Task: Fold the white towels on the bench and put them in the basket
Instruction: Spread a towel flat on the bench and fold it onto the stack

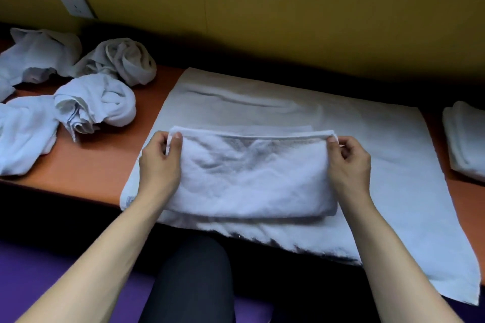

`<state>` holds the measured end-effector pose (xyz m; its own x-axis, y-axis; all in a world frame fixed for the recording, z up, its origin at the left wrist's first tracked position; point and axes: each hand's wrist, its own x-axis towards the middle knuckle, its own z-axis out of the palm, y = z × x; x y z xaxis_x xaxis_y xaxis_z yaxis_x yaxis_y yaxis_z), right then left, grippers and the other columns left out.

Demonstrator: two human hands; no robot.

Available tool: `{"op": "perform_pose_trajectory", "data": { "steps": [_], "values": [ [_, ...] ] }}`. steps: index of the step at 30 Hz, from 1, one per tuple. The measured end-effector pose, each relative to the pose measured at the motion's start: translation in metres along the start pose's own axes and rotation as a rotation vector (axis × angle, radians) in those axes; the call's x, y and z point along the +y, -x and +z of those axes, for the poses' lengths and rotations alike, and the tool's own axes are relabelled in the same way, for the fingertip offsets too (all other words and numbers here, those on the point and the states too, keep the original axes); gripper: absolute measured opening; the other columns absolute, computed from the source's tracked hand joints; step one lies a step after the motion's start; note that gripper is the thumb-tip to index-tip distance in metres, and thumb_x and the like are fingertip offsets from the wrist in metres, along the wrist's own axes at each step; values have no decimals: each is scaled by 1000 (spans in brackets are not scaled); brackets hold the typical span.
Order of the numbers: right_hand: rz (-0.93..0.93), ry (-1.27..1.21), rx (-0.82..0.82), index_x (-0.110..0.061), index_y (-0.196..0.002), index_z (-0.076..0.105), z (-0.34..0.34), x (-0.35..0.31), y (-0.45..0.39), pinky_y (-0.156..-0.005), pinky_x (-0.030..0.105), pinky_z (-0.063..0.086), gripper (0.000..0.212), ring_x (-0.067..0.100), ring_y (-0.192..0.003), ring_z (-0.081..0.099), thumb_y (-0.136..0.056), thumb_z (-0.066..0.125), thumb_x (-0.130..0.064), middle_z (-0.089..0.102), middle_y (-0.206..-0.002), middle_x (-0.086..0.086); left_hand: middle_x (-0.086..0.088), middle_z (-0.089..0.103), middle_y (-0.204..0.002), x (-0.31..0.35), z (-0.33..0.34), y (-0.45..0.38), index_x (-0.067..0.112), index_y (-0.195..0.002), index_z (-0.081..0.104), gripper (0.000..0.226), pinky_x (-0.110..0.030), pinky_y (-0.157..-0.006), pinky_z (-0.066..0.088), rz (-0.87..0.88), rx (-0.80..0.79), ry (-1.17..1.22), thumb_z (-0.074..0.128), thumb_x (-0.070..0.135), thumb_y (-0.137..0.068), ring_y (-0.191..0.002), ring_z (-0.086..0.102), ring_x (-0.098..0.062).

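Item one: I see my left hand (160, 162) and right hand (347, 162), fingers pinching the far corners of a folded white terry towel (249, 178). It lies on a flat white cloth sheet (380, 139) over the orange tabletop (105, 165). Farther left, crumpled white towels (97, 105); far right, a folded white stack (464, 139).

Both bare forearms are being stretched forward, palms down. The left hand (160, 162) and the right hand (347, 162) are being held level and apart, each thumb and curled fingers being pinched together.
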<state>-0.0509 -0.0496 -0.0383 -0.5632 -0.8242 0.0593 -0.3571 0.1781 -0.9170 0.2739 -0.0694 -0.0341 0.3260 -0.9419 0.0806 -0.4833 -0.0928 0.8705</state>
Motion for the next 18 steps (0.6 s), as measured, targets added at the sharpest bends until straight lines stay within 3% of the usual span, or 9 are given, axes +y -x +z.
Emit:
{"op": "perform_pose_trajectory", "data": {
  "steps": [3, 7, 11, 14, 18],
  "values": [
    [5, 26, -2, -15, -88, 65, 17, 1, -26, -51, 20, 34, 28, 5, -51, 42, -100, 58, -39, 49, -60, -9, 5, 40, -63, -4, 15, -27, 7, -79, 48, 38, -37, -60, 28, -6, 2, -38, 51, 37, -104, -59, 37, -15],
    [36, 108, -9, -20, -92, 66, 32, 5, -47, -53, 18, 39, 26, 9, -61, 52, -99, 58, -43, 59, -70, -2, 9, 49, -69, -12, 32, -48, 11, -90, 57, 30, -33, -67, 31, -28, 4, -120, 51, 38, -103, -75, 49, -22],
    [103, 199, -19, -21, -100, 67, 40, 13, -46, -64, 28, 42, 24, 14, -74, 60, -99, 56, -42, 66, -81, -3, 3, 62, -94, -28, 42, -53, 16, -117, 59, 29, -38, -80, 41, 0, 14, -205, 53, 40, -102, -97, 60, -31],
    [133, 228, -21, -20, -104, 64, 32, 17, -34, -70, 28, 41, 20, 19, -85, 62, -98, 56, -38, 64, -84, -11, -5, 60, -124, -32, 39, -37, 16, -134, 54, 36, -45, -94, 42, 262, 26, -358, 54, 33, -101, -107, 57, -33],
    [174, 323, -93, -22, -106, 61, 7, 19, 1, -71, 30, 38, 23, 19, -87, 56, -97, 57, -43, 61, -87, -12, -8, 60, -133, -36, 23, 16, 16, -127, 65, 34, -45, -96, 42, 557, -36, -530, 52, 30, -99, -114, 58, -33]
  ]
}}
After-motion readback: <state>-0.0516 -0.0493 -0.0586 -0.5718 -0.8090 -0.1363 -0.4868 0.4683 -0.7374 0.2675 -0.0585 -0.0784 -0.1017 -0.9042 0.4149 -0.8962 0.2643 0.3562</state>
